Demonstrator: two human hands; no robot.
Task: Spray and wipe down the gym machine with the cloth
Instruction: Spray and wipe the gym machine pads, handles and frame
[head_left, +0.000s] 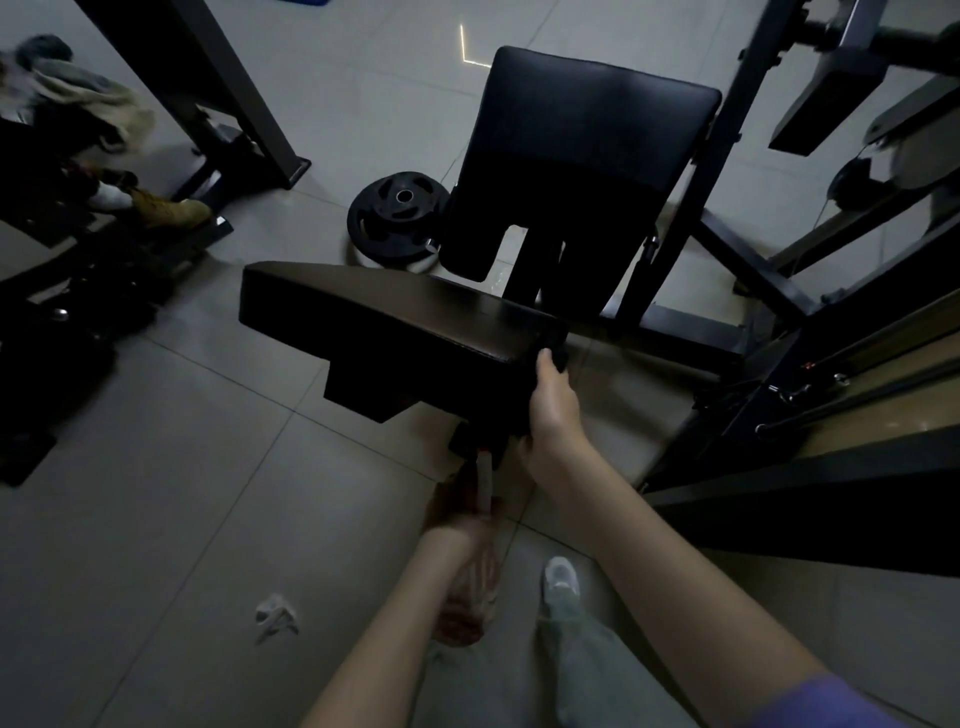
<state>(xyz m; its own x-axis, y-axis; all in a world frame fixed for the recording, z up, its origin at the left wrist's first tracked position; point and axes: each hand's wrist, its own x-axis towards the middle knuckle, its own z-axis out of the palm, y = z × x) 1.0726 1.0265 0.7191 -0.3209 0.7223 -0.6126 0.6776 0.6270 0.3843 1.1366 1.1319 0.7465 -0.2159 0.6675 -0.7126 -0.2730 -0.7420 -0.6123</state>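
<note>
- Head view, dim light: a black padded gym machine (395, 322) fills the centre, and its near pad ends in a corner at mid-frame.
- Right hand (553, 410), at 5 o'clock of that pad, has its grip curled round a dark cloth (514, 400) held against the pad's corner edge. Cloth and pad are hard to tell apart.
- Left hand (460, 506), at 6 o'clock under the pad, grips a reddish spray bottle (470, 597). The bottle is blurred, its pale nozzle points up, and its contents cannot be told.
- Open tiled floor (182, 519) spreads at 8 o'clock, and a crumpled white scrap (276, 616) lies on it.
- A weight plate (395, 218) lies flat at 11 o'clock, beside the upright back pad (587, 145).
- Dark frame bars (779, 291) crowd the 3 o'clock side.
</note>
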